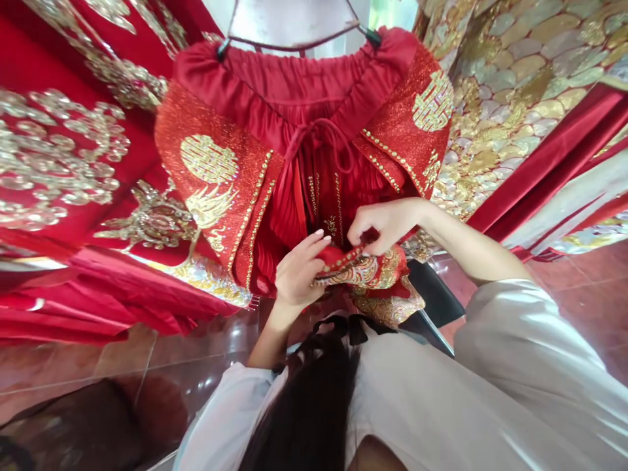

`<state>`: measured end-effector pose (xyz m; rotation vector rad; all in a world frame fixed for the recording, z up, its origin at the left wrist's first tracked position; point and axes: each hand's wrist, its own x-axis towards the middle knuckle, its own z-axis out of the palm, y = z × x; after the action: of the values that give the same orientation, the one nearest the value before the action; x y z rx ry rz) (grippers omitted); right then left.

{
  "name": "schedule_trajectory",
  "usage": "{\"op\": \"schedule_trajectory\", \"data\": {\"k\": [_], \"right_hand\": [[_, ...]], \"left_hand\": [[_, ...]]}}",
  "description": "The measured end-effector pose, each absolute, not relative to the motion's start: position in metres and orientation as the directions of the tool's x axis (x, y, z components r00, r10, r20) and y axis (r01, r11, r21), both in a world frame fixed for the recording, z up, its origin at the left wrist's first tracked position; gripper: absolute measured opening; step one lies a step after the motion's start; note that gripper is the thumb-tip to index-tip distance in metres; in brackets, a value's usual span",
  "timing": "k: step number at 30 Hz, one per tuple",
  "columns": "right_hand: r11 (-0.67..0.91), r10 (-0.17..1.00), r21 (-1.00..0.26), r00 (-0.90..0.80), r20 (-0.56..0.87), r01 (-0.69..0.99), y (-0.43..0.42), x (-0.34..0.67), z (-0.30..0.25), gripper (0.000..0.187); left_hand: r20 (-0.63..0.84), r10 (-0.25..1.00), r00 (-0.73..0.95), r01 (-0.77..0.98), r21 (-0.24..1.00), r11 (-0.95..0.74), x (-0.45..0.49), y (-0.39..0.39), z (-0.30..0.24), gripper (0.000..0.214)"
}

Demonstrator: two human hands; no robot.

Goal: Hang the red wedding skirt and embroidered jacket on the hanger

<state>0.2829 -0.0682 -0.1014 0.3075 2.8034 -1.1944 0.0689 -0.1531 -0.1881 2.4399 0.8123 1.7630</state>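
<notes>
A red skirt (275, 222) with gold embroidery and beaded edges hangs from a clip hanger (294, 47), its drawstring tied in a bow (321, 140). Low on its front, both hands hold a patterned, beaded panel (366, 271) that is turned up toward me. My left hand (300, 269) grips the panel's left end, some fingers stretched over it. At the upper beaded edge, my right hand (385, 226) pinches the cloth between thumb and bent fingers. Part of the panel's underside and the left thumb's contact are hidden.
Red cloth with silver beadwork (53, 150) hangs at the left. Gold scale-patterned cloth (530, 72) hangs at the right beside a red drape (554, 170). A black padded seat (434, 294) stands below the skirt on the tiled floor (583, 288). Something dark (78, 425) lies lower left.
</notes>
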Motion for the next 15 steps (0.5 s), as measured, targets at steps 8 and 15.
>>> {"op": "schedule_trajectory", "data": {"k": [8,15], "right_hand": [[0.825,0.398,-0.533,-0.863,0.311,0.188,-0.087,0.245,-0.056,0.029],[0.539,0.125,-0.84,-0.992,0.019,0.052,-0.055,0.223,-0.088,0.042]], "left_hand": [[0.145,0.875,0.461,-0.163,0.984,-0.077,0.07,-0.149,-0.189,0.056],[0.151,0.969,-0.195,-0.331,0.92,-0.21,0.027,-0.168,-0.169,0.074]]}}
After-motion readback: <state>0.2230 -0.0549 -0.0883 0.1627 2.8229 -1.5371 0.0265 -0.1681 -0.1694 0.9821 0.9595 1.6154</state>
